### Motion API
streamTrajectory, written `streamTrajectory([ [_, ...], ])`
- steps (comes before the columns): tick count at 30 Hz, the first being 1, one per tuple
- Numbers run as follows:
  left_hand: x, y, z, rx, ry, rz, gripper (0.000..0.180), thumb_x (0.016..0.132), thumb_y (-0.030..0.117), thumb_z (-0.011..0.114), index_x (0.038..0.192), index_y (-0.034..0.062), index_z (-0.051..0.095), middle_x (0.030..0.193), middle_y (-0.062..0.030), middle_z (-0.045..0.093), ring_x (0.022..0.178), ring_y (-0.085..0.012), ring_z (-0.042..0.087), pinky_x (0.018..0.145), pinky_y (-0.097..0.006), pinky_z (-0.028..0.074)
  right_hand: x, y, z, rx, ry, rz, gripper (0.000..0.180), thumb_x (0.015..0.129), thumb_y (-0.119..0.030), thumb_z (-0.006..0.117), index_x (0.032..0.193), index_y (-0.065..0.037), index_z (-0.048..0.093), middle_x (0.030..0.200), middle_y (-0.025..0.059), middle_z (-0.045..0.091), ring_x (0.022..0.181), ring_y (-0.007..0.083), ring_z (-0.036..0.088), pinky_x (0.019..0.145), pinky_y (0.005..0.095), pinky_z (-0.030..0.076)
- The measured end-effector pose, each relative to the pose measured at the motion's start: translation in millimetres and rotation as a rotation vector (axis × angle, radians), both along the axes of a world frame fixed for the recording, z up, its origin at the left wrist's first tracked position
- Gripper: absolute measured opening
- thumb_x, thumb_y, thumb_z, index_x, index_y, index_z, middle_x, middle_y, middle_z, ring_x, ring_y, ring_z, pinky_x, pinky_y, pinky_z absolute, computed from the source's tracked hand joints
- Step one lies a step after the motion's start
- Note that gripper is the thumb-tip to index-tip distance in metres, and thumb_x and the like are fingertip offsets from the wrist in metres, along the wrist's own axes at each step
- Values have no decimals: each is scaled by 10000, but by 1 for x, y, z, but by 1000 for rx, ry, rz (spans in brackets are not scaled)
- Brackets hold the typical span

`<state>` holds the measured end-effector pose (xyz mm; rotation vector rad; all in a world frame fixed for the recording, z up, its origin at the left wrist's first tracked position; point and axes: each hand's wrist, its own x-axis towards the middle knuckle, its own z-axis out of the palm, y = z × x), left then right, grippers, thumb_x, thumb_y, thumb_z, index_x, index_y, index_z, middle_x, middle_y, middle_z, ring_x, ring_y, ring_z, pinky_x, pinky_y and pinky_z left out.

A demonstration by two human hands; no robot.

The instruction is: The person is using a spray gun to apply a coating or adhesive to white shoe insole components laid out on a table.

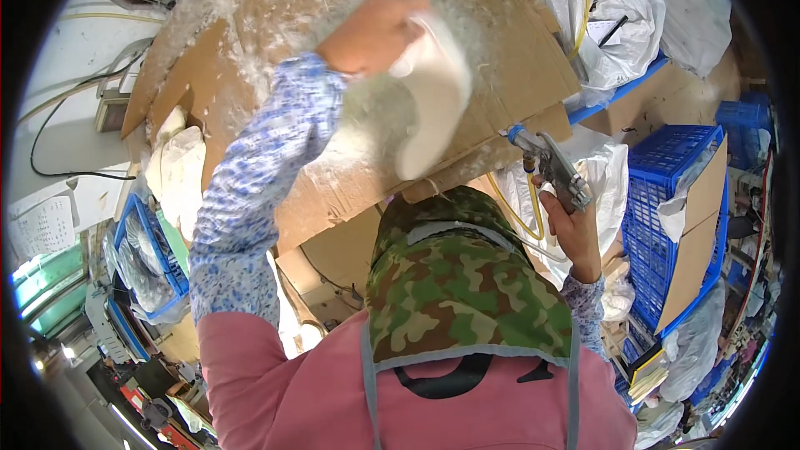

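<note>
Off-white piece [439, 104] — long, curved | blurred | in left grip [377, 32]

Toward twelve o'clock, the left hand [377, 32] and the pale piece [440, 96] are blurred; at six, the pink shirt [500, 418] is cut off.

Pad [440, 87]: cream-white | gun [557, 168]: silver-grey, blue tip [516, 131] | hose [534, 204]: yellow | cardboard [521, 75]: brown, strewn with white fluff [215, 12] | sleeves [250, 175]: mottled blue and white | shirt [275, 379]: pink | apron [471, 283]: green, brown and tan camouflage, grey edging [574, 383] | crate [646, 233]: blue | bag [635, 25]: white
</note>
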<state>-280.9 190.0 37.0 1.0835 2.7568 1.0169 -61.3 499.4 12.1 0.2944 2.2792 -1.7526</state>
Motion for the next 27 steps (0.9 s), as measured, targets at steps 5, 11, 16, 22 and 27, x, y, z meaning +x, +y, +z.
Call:
streamTrajectory([
  [5,33,-29,31,219,-319,362,307,888,115,584,1175,12,548,1053,-126,618,929,-216,600,817,-325,477,-5,-2,6,-16,-34,6,258,906,-34,612,1160,9,632,866,-40,624,655,23,414,565,212,352],
  [11,116,-75,-69,537,-595,798,353,877,50,568,1211,-8,470,1108,-121,582,931,-177,582,757,-306,495,-11,-10,12,1,-78,-19,252,914,-42,604,1162,-17,643,781,-58,584,631,20,410,549,204,335],
  [16,187,-77,-129,655,-664,1033,434,885,9,540,1299,-7,411,1190,-157,544,987,-197,580,831,-304,491,-26,-34,3,176,197,234,229,890,-60,621,1108,11,623,811,89,643,664,166,554,615,296,437],
  [22,211,-68,-153,618,-465,978,477,881,-2,535,1336,1,391,1242,-190,519,1117,-257,541,959,-334,428,-36,-55,-8,218,202,269,231,894,-87,631,1088,31,587,905,150,669,777,231,622,713,326,482],
  [27,209,-62,-134,420,-428,1053,505,876,20,555,1356,9,399,1249,-203,518,1201,-287,479,985,-350,397,-39,-52,-8,205,130,92,248,905,-87,618,1110,48,584,855,126,677,767,149,609,696,308,479],
])
